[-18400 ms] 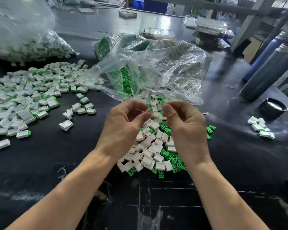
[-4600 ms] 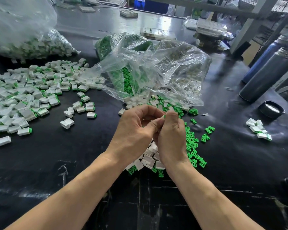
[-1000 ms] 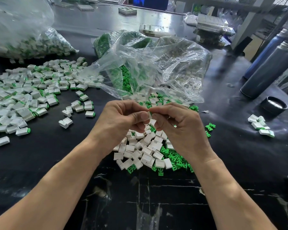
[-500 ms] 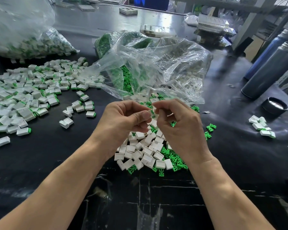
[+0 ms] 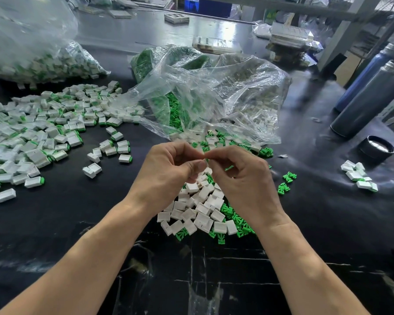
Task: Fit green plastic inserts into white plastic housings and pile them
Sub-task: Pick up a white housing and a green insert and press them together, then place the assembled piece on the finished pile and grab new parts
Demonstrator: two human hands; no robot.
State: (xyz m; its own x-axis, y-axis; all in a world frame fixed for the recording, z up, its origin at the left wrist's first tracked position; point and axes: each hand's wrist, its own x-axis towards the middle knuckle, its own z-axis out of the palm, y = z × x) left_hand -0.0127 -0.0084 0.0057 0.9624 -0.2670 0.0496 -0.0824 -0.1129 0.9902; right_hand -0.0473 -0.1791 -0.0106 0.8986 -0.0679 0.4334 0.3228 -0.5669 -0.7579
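Both hands are up over the black glossy worktop (image 5: 55, 223), fingertips meeting right in the middle. The left hand (image 5: 168, 171) has its fingers curled with the thumb pressed in, and the right hand (image 5: 243, 178) is curled the same way, so each grip looks pinched together on something tiny. What's actually between them is hidden by the fingers, so can't tell which piece it is.

Right under the hands sits a loose heap of small white plastic housings (image 5: 198, 212), with little green plastic inserts (image 5: 237, 223) mixed in along its right and bottom edge. A few more green inserts lie scattered just right of the right hand.

Off to the left is a big spread of finished white housings with green ends (image 5: 43, 137). Behind the hands is a crumpled clear plastic bag (image 5: 214, 94) with green and white parts inside, and a second clear bag of parts (image 5: 32, 53) is far left. A small cluster of white pieces (image 5: 358, 176) sits well apart on the right, near a black round cap (image 5: 377, 148).
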